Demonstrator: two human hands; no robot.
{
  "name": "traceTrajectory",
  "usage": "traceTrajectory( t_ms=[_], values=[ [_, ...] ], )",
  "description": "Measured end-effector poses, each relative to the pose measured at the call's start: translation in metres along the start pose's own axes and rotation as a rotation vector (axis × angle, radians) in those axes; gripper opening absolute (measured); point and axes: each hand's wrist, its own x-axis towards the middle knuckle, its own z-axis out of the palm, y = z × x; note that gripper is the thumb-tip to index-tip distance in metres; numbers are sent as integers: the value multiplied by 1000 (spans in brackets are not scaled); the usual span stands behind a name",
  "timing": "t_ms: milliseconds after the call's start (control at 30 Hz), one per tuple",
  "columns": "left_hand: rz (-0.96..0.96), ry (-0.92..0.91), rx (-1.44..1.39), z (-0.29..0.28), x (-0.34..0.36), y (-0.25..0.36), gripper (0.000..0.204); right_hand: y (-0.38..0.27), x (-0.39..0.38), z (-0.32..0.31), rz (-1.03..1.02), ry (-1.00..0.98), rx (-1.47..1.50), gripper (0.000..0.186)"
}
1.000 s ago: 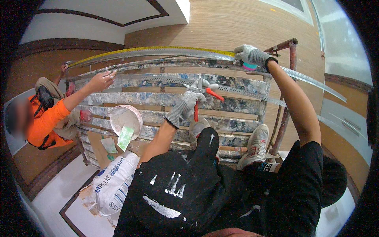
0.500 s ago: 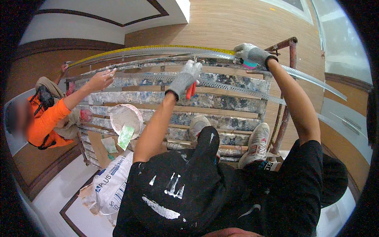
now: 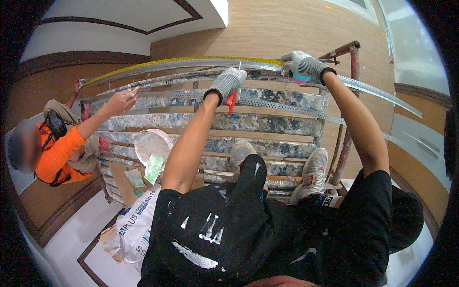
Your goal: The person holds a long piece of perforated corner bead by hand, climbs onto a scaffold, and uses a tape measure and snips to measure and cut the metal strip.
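My right hand [image 3: 302,65], in a grey-and-white glove, is closed round a tape measure [image 3: 300,78] with a turquoise and pink case. Its yellow blade [image 3: 191,58] runs left along a long perforated metal corner bead [image 3: 382,94]. In my gloved left hand [image 3: 228,82] are red-handled snips [image 3: 231,102], a thin metal tip poking up past the fingers, close to the bead. A co-worker's hand [image 3: 78,88] is at the far left end of the tape; that person's other hand [image 3: 123,101] hovers over the planks. Another perforated strip [image 3: 287,109] lies across the platform.
Paint-spattered scaffold slats [image 3: 248,123] hold my feet, with gaps between them. A bucket of pale compound [image 3: 148,143] and a printed bag [image 3: 138,220] stand at the left. A rusty scaffold frame [image 3: 354,64] rises at the right. The co-worker [image 3: 57,150] wears orange.
My left hand has turned slightly and shifted a little, the snips with it. My right hand stays nearly in place on the tape measure. The co-worker has barely moved.
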Motion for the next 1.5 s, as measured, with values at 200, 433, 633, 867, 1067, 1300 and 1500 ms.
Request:
traceTrajectory(
  t_ms=[200, 433, 633, 867, 1067, 1300, 1500],
  values=[
    [177, 37, 255, -4, 0, 5, 36, -2, -3, -1, -27, 15, -56, 35],
    [164, 13, 212, 4, 14, -11, 30, -2, -6, 3, -41, 74, -60, 36],
    [22, 0, -76, 14, 19, -19, 29, -4, -5, 0, -12, 15, -65, 37],
    [176, -44, 90, 15, 24, -25, 31, -4, -4, 2, 5, 29, -76, 36],
    [198, 190, 323, 25, 24, -22, 24, 3, 1, 3, -54, 51, 17, 34],
    [202, 81, 575, 16, 22, -9, 26, 6, 4, -17, -67, 45, 89, 28],
    [174, 115, 544, 28, 35, -21, 29, -16, -12, -52, -468, -175, -64, 21]
  ],
)
